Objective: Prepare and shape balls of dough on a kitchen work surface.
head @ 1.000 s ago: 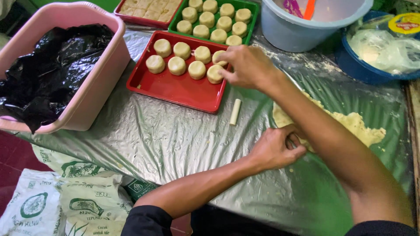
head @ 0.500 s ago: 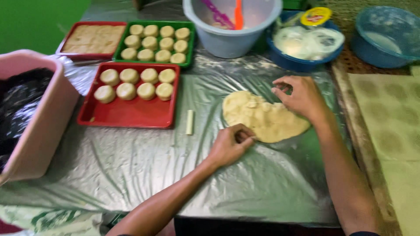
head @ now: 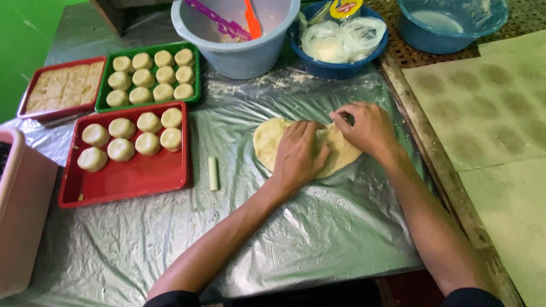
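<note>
While both hands work it, the flattened dough (head: 270,145) lies on the plastic-covered table (head: 318,233).
Left hand (head: 298,153) presses flat, palm down, steadying it; right hand (head: 367,128) pinches its far edge (fingertips closed on dough).

The left hand (head: 300,152) now lies flat on the dough sheet (head: 267,142) (earlier at its edge), the right hand (head: 367,128) pinching its top rim.

clear plastic bags (head: 341,40) | blue bowl (head: 341,69) | yellow-red label (head: 347,8) on top
</note>
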